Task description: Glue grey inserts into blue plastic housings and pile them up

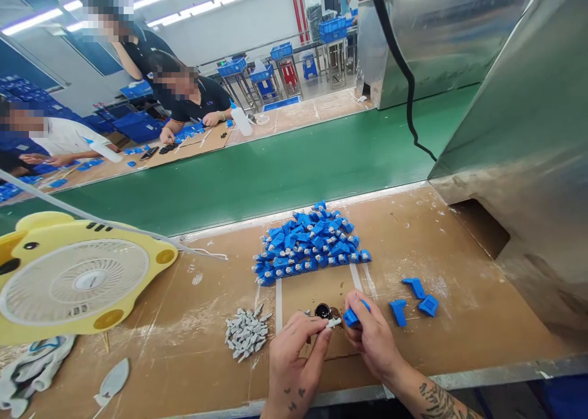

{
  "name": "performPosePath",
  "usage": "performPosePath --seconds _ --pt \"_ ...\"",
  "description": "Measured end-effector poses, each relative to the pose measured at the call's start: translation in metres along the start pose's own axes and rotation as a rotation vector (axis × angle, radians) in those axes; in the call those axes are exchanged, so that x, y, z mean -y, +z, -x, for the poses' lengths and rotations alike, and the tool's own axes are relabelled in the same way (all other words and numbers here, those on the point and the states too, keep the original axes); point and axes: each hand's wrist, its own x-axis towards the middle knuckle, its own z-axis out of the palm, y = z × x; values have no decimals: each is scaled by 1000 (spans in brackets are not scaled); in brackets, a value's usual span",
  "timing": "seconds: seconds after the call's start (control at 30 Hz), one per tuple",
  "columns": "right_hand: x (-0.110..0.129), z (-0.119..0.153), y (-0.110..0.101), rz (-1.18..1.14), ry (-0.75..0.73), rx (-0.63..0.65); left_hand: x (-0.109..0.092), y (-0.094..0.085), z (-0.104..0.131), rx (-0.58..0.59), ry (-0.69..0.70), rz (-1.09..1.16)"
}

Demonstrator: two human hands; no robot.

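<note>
Between thumb and fingertips, my left hand pinches a small grey plastic piece. My right hand grips a blue plastic part just to the right of it; the two pieces are close but apart. A small round black cup of dark liquid sits right behind my left fingertips. To the left lies a pile of grey pieces. Three loose blue parts lie right of my right hand. Beyond the cup is a heap of blue parts, many showing a pale tip.
A yellow animal-shaped fan stands at the left, near a cloth and a grey oval piece. Behind the bench runs a green conveyor belt. A metal housing rises at the right. Several people work across the belt.
</note>
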Motion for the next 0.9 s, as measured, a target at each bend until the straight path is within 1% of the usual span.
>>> performPosePath --seconds 0.1,0.23,0.3,0.47,0.57,0.67,0.73,0.77,0.83,0.87,0.9 --pt "-7 0 1 32 -15 -33 -1 7 1 -33 -8 7" --pt "-13 2 4 61 -128 -74 0 12 7 24 -39 13" --pt "-12 3 7 68 -144 -79 -1 13 9 45 -53 18" --pt "-4 6 10 127 -184 -89 -3 16 10 10 -10 47" --pt "-3 6 10 104 -156 -81 -3 17 8 -18 21 51" --pt "-2 4 11 74 -110 -51 -5 18 3 -27 28 59" --pt "2 2 10 84 -79 11 -8 18 -2 -39 14 73" --pt "4 0 9 111 -69 63 -8 17 -5 -40 3 76" --pt "11 -2 2 214 -109 149 -6 11 -12 -32 -27 62" --pt "16 -3 -4 291 -156 170 -3 5 -15 -38 -49 38" --pt "22 -4 -12 378 -224 158 2 -2 -19 -58 -73 3"
